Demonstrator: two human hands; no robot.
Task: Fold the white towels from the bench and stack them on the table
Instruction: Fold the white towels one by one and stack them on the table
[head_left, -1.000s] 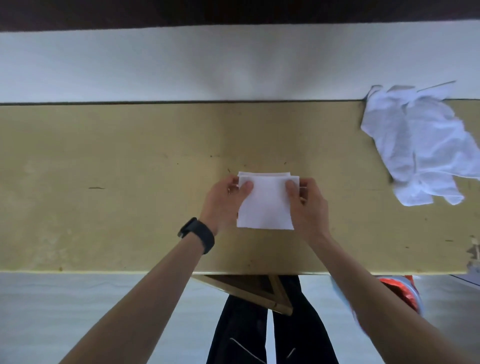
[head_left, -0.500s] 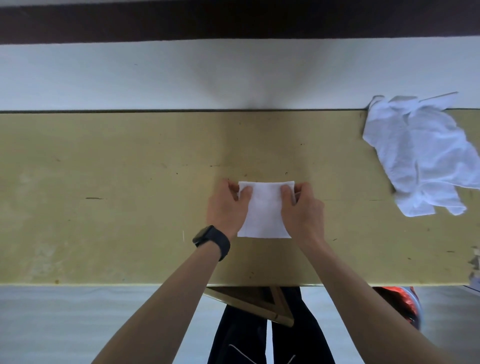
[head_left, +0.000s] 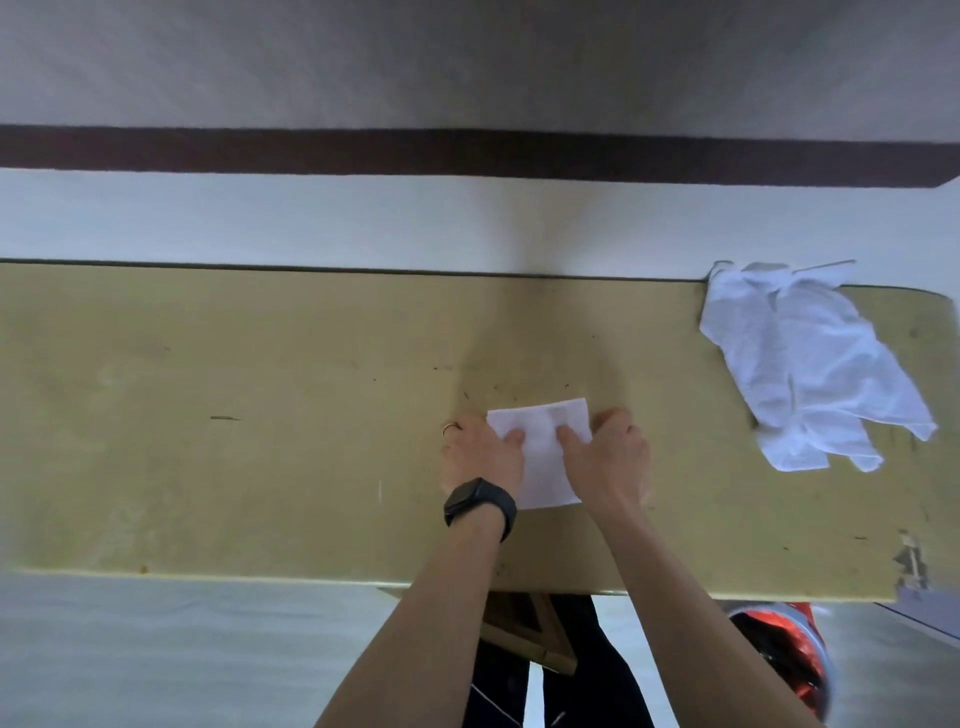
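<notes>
Roughly at the middle of the yellowish table (head_left: 260, 415), nearer the person's edge than the far one, a folded towel (head_left: 540, 467) lies flat as a small white rectangle, its long sides running away from the person. It sits between the two hands, which close on it from either side. The left hand (head_left: 478, 457) covers the towel's left edge, thumb laid on top of the cloth and the other fingers curled at the edge, so it pinches that side. The right hand (head_left: 608, 457) does the same on the right edge, thumb on top, knuckles bent beside the cloth. Both thumbs lie near each other on the far half of the towel, with a strip of white between them, and the towel's near end shows bare between the wrists. Whether the fingers reach under the cloth cannot be told. A dark watch (head_left: 480, 506) is strapped on the left wrist and a thin ring (head_left: 451, 428) shows on one finger of that hand. Well apart to the right, at the table's far corner, a heap of crumpled towels (head_left: 810, 364) lies unfolded, reaching just past the far edge. Under the near edge show a wooden brace (head_left: 530, 634), dark trousers (head_left: 582, 691) and, to the right, a red object (head_left: 779, 660) too blurred to name.
</notes>
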